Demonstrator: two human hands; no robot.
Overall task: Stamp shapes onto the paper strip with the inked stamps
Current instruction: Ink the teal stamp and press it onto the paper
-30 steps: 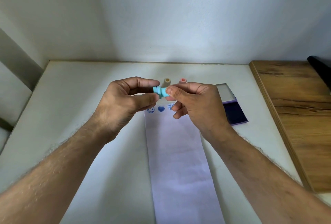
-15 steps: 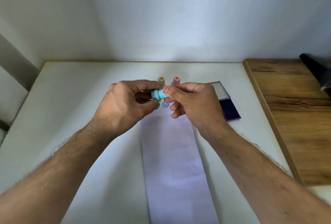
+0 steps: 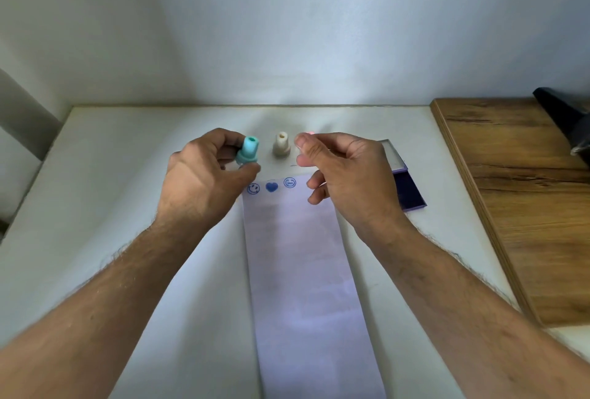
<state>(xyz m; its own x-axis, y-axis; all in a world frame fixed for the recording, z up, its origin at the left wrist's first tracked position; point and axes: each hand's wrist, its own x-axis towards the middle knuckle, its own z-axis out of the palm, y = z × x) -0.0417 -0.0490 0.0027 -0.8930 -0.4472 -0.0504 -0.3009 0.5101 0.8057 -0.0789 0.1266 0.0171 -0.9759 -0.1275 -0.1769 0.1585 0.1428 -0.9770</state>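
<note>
Strip (image 3: 303, 271) lies flat along the white table (image 3: 111, 207), running from near the front edge up between both hands, with three blue prints (image 3: 271, 187) across its far end. Teal stamp (image 3: 247, 151) pinched in left hand (image 3: 204, 181), thumb below, fingers behind, held just off the strip's far left corner. Right hand (image 3: 344, 175) loosely open, holding nothing. Probably best to ink first: carry the stamp to the pad (image 3: 410, 191) at right, press squarely, then set down straight below the printed row, clear of it, and lift without sliding. Steady the strip with the free hand. Beige stamp (image 3: 281, 144) stands beyond. Pink stamp (image 3: 310, 133) mostly hidden behind the right thumb. Teal stamp's face not visible. Pad half covered by the right hand.
</note>
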